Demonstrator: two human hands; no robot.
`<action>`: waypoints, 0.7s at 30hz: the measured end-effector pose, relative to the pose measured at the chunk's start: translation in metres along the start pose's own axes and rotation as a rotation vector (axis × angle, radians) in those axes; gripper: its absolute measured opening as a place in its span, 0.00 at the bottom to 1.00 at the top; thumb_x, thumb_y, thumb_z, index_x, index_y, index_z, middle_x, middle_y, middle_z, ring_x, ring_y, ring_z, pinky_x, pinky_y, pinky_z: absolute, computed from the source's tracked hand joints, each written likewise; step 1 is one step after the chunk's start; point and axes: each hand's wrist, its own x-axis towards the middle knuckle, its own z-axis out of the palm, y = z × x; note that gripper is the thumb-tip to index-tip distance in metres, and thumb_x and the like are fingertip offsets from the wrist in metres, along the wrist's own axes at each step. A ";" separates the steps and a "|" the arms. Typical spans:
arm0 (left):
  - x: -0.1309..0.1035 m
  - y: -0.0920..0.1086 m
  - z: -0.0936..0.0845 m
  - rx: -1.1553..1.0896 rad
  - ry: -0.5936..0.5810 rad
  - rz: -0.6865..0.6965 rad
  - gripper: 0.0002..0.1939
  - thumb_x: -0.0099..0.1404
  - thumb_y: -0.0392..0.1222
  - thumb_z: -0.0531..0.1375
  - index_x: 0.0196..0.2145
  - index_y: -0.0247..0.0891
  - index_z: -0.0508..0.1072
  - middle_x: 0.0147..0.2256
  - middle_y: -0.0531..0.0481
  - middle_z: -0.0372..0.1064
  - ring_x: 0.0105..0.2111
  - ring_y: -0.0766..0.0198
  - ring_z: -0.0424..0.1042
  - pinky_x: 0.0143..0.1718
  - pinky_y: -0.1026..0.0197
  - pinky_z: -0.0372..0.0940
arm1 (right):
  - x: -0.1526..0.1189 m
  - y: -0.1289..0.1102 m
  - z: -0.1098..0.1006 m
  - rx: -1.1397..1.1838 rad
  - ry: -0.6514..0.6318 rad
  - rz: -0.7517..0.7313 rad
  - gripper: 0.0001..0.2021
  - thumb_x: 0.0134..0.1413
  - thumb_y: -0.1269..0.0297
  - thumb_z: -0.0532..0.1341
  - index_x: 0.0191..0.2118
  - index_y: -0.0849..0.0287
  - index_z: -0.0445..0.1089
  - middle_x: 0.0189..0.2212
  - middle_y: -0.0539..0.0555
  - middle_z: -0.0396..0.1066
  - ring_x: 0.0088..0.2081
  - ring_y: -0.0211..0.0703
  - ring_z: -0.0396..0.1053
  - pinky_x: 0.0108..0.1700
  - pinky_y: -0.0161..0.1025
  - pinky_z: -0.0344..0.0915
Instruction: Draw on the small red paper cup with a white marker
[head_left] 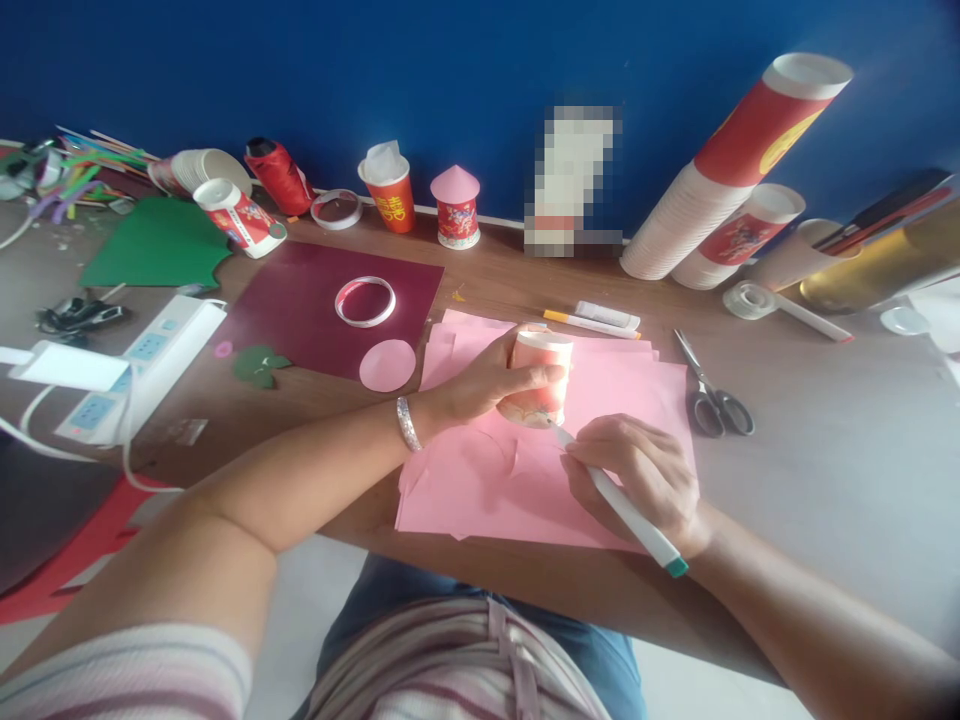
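Note:
My left hand (501, 378) is wrapped round a red and white paper cup (543, 352), holding it over a stack of pink paper sheets (465, 495). In my right hand (637, 465) is a white marker (634, 520) with a green end, gripped like a pen. The marker's tip is at the lower part of the cup; whether it touches cannot be made out. Curved cut or drawn lines show in the pink paper below the cup. A pink paper disc (387, 366) lies left of the stack.
Scissors (709, 390) lie right of the paper. At the back stand a cup with a pink cone top (456, 210), an orange cup (390, 200) and a tall leaning cup stack (720, 180). A power strip (139, 365) with cables lies left. A paper ring (365, 302) rests on maroon paper (285, 330).

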 end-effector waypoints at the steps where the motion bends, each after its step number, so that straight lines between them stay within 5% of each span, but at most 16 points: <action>1: 0.000 0.000 0.000 -0.048 -0.016 -0.029 0.21 0.61 0.54 0.69 0.40 0.36 0.69 0.35 0.47 0.71 0.32 0.64 0.72 0.33 0.61 0.69 | 0.000 0.000 0.000 0.003 -0.006 -0.001 0.10 0.58 0.79 0.63 0.42 0.58 0.67 0.27 0.50 0.71 0.26 0.38 0.69 0.28 0.37 0.72; 21: -0.001 0.002 0.000 -0.024 0.003 -0.042 0.20 0.62 0.51 0.68 0.42 0.37 0.66 0.35 0.48 0.71 0.33 0.65 0.72 0.35 0.62 0.68 | 0.003 0.000 0.001 -0.006 -0.053 0.006 0.11 0.59 0.79 0.63 0.43 0.58 0.66 0.28 0.50 0.72 0.28 0.39 0.72 0.29 0.37 0.73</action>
